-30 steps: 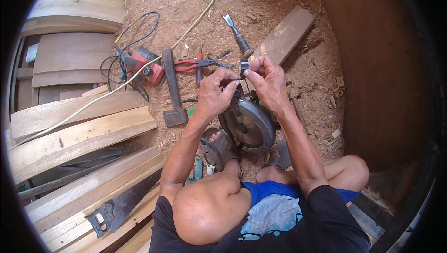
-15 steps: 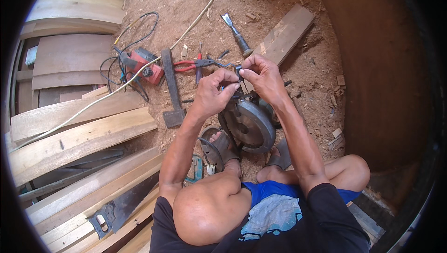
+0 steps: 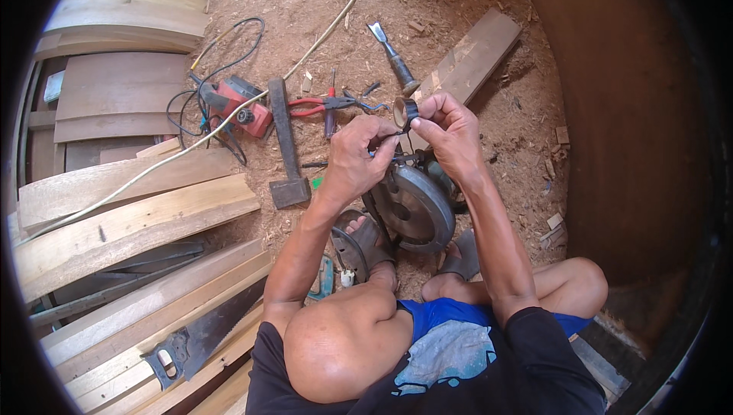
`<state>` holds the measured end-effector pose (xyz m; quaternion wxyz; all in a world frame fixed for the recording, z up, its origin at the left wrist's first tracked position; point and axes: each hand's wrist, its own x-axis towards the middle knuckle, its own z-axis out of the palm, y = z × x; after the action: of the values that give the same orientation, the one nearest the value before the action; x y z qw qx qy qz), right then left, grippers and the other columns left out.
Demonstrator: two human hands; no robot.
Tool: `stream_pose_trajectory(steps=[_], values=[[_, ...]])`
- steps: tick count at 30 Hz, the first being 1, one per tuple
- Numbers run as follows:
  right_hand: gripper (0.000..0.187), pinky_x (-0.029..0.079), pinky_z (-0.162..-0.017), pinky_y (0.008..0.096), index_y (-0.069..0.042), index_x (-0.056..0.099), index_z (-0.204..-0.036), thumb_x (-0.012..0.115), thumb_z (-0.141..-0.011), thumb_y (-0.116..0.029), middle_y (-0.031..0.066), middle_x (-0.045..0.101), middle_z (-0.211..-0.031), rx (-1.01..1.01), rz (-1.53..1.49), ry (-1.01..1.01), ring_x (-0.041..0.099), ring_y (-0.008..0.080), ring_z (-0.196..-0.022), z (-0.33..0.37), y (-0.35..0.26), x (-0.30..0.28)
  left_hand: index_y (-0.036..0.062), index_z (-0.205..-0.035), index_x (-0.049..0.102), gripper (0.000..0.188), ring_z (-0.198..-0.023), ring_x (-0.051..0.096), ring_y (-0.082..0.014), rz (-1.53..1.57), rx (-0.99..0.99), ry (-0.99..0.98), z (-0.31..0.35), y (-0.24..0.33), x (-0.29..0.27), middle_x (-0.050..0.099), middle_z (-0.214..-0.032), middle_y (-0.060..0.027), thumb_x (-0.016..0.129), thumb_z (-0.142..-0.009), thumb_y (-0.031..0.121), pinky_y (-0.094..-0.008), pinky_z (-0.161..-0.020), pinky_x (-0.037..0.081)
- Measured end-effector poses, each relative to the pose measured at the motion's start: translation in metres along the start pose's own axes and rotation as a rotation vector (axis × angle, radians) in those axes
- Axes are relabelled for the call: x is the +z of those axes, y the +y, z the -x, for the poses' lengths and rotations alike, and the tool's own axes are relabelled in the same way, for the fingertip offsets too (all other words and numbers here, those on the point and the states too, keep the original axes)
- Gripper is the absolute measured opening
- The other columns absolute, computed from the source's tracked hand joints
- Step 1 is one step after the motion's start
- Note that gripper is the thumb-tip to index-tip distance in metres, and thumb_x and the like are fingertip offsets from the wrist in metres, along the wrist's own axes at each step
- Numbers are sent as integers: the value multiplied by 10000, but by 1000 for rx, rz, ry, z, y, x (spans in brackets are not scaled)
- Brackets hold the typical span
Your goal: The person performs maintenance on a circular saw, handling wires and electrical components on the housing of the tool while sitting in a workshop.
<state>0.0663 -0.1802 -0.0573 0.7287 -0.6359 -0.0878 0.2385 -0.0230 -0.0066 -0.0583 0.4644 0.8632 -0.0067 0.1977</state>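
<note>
Between my feet a circular saw [image 3: 418,213] rests on the sawdust, its round blade and guard facing me. Above its motor end, my right hand [image 3: 448,132] grips a small roll of black tape [image 3: 405,113] between thumb and fingers. Close by on the left, my left hand [image 3: 359,151] pinches a thin dark wire [image 3: 400,134] at the saw, with thumb and forefinger together. The fingertips partly hide the wire, and I cannot make out whether tape is wound on it.
Left of the saw lie a hammer [image 3: 288,155], red-handled pliers [image 3: 309,106], a screwdriver [image 3: 330,113] and a red power planer [image 3: 246,109]. A chisel [image 3: 393,60] and a wooden board [image 3: 477,56] lie beyond. Planks [image 3: 130,224] with a handsaw [image 3: 195,342] fill the left side.
My right hand has shifted slightly right and turned, so the tape roll's round opening shows. A small green piece now shows by the hammer head. My left hand keeps its pinch.
</note>
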Motion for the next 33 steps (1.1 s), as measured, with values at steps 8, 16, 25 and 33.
stream_pose_trajectory(steps=[8,16,25,33], values=[[180,526,-806,229,-51,622,-1005,724,-926,75,-28,677,-965,-107,-23,-36,632,36,-893,10,-9,0,22,-984,728,115,-689,608,-105,10,-20,-22,-1,8,2,669,-807,-47,789,-886,17,-282,-621,482],[183,503,-792,226,-55,599,-985,731,-934,60,-45,635,-936,-148,-52,18,598,29,-888,20,-2,1,-7,-964,714,75,-780,610,-73,178,-274,-84,0,-2,5,688,-828,-23,758,-948,52,-270,-704,497],[150,516,-786,233,-41,635,-1003,730,-933,52,-27,676,-941,-142,-44,18,617,38,-864,4,-5,7,-3,-991,719,85,-781,624,-98,80,-172,-157,-3,3,0,691,-863,-46,762,-944,54,-286,-708,508],[113,502,-732,234,-41,661,-962,754,-917,7,-34,661,-871,-29,63,-25,608,44,-818,-14,-5,7,8,-986,688,142,-746,642,-154,42,-139,-86,2,4,7,675,-839,-64,787,-886,27,-326,-678,512]])
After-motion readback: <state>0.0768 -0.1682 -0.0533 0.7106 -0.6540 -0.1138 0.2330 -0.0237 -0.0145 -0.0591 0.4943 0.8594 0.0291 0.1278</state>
